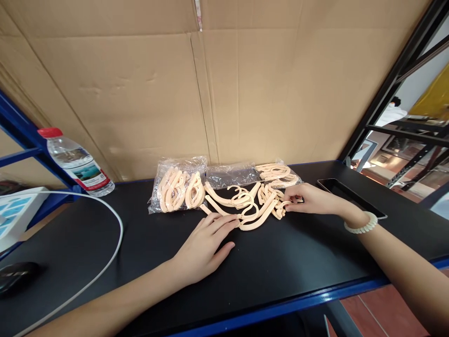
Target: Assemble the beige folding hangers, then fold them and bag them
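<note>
Peach-coloured folding hangers lie at the middle of the black table. My left hand [206, 243] rests flat with fingers stretched out, its fingertips touching an unfolded hanger [257, 223]. Just behind that one is another unfolded hanger [224, 200], partly overlapped. My right hand [308, 199] is closed at the right side of a small loose pile of folded hangers [270, 194], its thumb and fingers pinching one of them. The fingers partly hide the piece they grip. A white beaded bracelet [363, 224] circles the right wrist.
A clear plastic bag [178, 185] of folded hangers lies behind on the left, another bag [277, 172] on the right. A tilted water bottle [79, 161], white cable [117, 248] and black mouse [17, 278] are at left. A dark tablet [351, 196] lies right. Cardboard [263, 93] walls the back.
</note>
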The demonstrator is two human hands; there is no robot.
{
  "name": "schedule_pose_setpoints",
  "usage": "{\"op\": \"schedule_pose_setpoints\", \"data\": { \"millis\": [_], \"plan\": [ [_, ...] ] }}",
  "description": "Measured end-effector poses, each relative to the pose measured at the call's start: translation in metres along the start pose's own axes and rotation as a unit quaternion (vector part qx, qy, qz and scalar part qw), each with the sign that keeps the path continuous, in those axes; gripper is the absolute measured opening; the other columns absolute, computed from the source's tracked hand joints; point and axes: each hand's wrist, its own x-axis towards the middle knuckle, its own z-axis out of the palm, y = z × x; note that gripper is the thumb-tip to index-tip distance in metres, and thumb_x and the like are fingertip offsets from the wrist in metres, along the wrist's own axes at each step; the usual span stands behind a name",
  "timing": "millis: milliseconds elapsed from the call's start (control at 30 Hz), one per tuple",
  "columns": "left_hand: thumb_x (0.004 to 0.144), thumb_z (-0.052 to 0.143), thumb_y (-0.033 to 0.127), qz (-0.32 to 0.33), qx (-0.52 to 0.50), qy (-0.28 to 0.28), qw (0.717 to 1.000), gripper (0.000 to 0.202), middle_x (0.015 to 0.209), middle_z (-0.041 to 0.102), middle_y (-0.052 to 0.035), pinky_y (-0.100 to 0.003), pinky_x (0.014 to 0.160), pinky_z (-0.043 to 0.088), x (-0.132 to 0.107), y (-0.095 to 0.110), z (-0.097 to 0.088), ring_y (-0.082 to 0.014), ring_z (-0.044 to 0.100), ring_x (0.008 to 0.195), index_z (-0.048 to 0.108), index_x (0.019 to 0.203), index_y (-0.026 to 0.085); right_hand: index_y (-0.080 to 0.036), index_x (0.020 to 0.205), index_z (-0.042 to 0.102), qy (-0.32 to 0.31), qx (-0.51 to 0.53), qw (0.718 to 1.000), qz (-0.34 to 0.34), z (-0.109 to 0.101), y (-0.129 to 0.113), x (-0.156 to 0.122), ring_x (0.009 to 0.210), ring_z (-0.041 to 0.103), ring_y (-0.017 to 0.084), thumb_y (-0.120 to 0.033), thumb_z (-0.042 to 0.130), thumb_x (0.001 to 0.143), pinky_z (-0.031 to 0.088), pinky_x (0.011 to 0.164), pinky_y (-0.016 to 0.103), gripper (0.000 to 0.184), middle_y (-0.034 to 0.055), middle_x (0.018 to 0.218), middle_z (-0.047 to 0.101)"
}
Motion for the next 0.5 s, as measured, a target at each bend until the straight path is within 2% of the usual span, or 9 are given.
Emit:
{"op": "schedule_pose_setpoints", "data": {
  "millis": [100, 200, 233, 300, 367, 400, 433, 500],
  "plan": [
    [0.094, 0.05, 0.025, 0.029, 0.0, -0.011, 1.0, 0.044, 0.142, 0.052, -0.0098, -0.045, 0.106, 0.042, 0.004, 0.005, 0.002, -0.0251, 0.047, 0.125, 0.046, 0.137, 0.018, -0.018, 0.071, 0.057, 0.012, 0.023, 1.0, 0.006, -0.005, -0.001, -0.002, 0.058, 0.044, 0.012, -0.043, 0.06, 0.085, 0.036, 0.055, 0.026, 0.029, -0.0016, 0.065, 0.052],
    [0.093, 0.052, 0.028, 0.052, 0.005, -0.047, 0.998, 0.049, 0.145, 0.05, -0.0092, -0.046, 0.104, 0.044, 0.005, 0.008, 0.002, -0.0265, 0.047, 0.124, 0.044, 0.14, 0.019, -0.018, 0.073, 0.055, 0.02, 0.108, 0.994, 0.018, -0.011, -0.005, -0.005, 0.061, 0.05, 0.013, -0.043, 0.057, 0.089, 0.039, 0.057, 0.026, 0.031, -0.0004, 0.067, 0.055],
    [0.093, 0.052, 0.029, 0.054, 0.007, -0.055, 0.997, 0.05, 0.145, 0.049, -0.0092, -0.046, 0.103, 0.045, 0.004, 0.009, 0.001, -0.027, 0.047, 0.123, 0.043, 0.141, 0.018, -0.017, 0.078, 0.056, 0.02, 0.153, 0.988, 0.02, -0.012, -0.007, -0.005, 0.063, 0.054, 0.013, -0.043, 0.058, 0.089, 0.041, 0.058, 0.026, 0.028, 0.0003, 0.069, 0.058],
    [0.093, 0.051, 0.029, 0.056, 0.015, -0.06, 0.996, 0.051, 0.145, 0.049, -0.0096, -0.046, 0.102, 0.046, 0.003, 0.01, 0.0, -0.0277, 0.047, 0.122, 0.041, 0.141, 0.017, -0.017, 0.1, 0.056, 0.015, 0.248, 0.969, 0.02, -0.01, -0.011, -0.005, 0.064, 0.059, 0.014, -0.041, 0.061, 0.088, 0.045, 0.059, 0.027, 0.027, 0.0, 0.071, 0.061],
    [0.093, 0.05, 0.028, 0.06, 0.023, -0.054, 0.996, 0.049, 0.144, 0.051, -0.0099, -0.046, 0.101, 0.047, 0.002, 0.01, -0.001, -0.0277, 0.048, 0.121, 0.042, 0.14, 0.017, -0.02, 0.123, 0.045, 0.018, 0.321, 0.947, 0.017, -0.006, -0.015, -0.003, 0.058, 0.06, 0.013, -0.04, 0.064, 0.087, 0.046, 0.056, 0.026, 0.044, -0.003, 0.068, 0.062],
    [0.093, 0.05, 0.027, 0.063, 0.026, -0.051, 0.996, 0.048, 0.142, 0.053, -0.01, -0.046, 0.099, 0.048, 0.0, 0.01, -0.002, -0.0272, 0.05, 0.118, 0.043, 0.139, 0.017, -0.022, 0.125, 0.042, 0.028, 0.347, 0.937, 0.015, -0.003, -0.017, -0.002, 0.053, 0.06, 0.012, -0.039, 0.065, 0.087, 0.046, 0.053, 0.025, 0.048, -0.0049, 0.066, 0.061],
    [0.093, 0.05, 0.025, 0.066, 0.028, -0.047, 0.996, 0.046, 0.14, 0.055, -0.0099, -0.045, 0.097, 0.049, -0.001, 0.01, -0.002, -0.0264, 0.053, 0.115, 0.044, 0.138, 0.017, -0.022, 0.122, 0.044, 0.04, 0.366, 0.93, 0.013, -0.001, -0.019, -0.001, 0.049, 0.059, 0.011, -0.039, 0.065, 0.087, 0.044, 0.05, 0.024, 0.044, -0.0059, 0.064, 0.06],
    [0.093, 0.049, 0.022, 0.07, 0.032, -0.032, 0.997, 0.041, 0.133, 0.06, -0.0095, -0.041, 0.091, 0.052, -0.004, 0.01, -0.002, -0.0241, 0.058, 0.106, 0.047, 0.134, 0.019, -0.021, 0.103, 0.053, 0.066, 0.403, 0.913, 0.015, 0.002, -0.023, -0.001, 0.044, 0.058, 0.01, -0.039, 0.067, 0.086, 0.043, 0.046, 0.023, 0.029, -0.0048, 0.065, 0.061]
  ]
}}
